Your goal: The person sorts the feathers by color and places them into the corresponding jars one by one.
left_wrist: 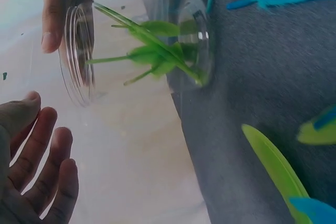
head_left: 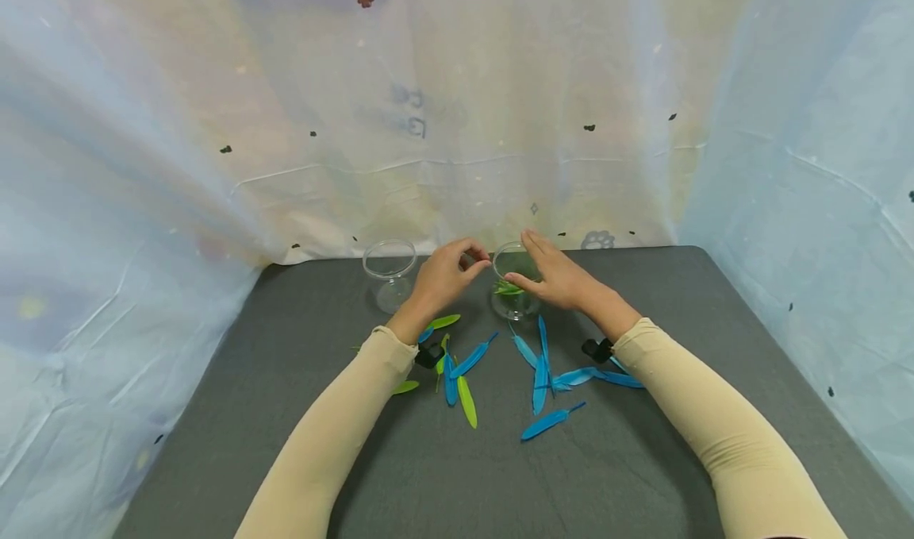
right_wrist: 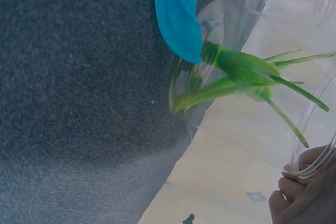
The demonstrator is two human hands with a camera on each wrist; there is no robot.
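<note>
A clear jar (head_left: 516, 309) stands towards the back of the table, with several green feathers (left_wrist: 157, 51) inside, quills pointing at its mouth. My right hand (head_left: 564, 279) holds the jar at its rim from the right, with the thumb on the near side; the wrist views show fingers at the rim. My left hand (head_left: 446, 275) is just left of the rim, fingers loosely bent and apart, nothing between them in the left wrist view. Under the left wrist lie green and blue feathers, among them a green feather (head_left: 467, 402). Blue feathers (head_left: 539, 380) lie near the right wrist.
A second clear jar (head_left: 393, 294) stands left of my left hand. A single blue feather (head_left: 546, 425) lies nearer to me on the dark grey table (head_left: 457, 483). A patterned curtain (head_left: 471, 126) hangs behind the table and along both sides.
</note>
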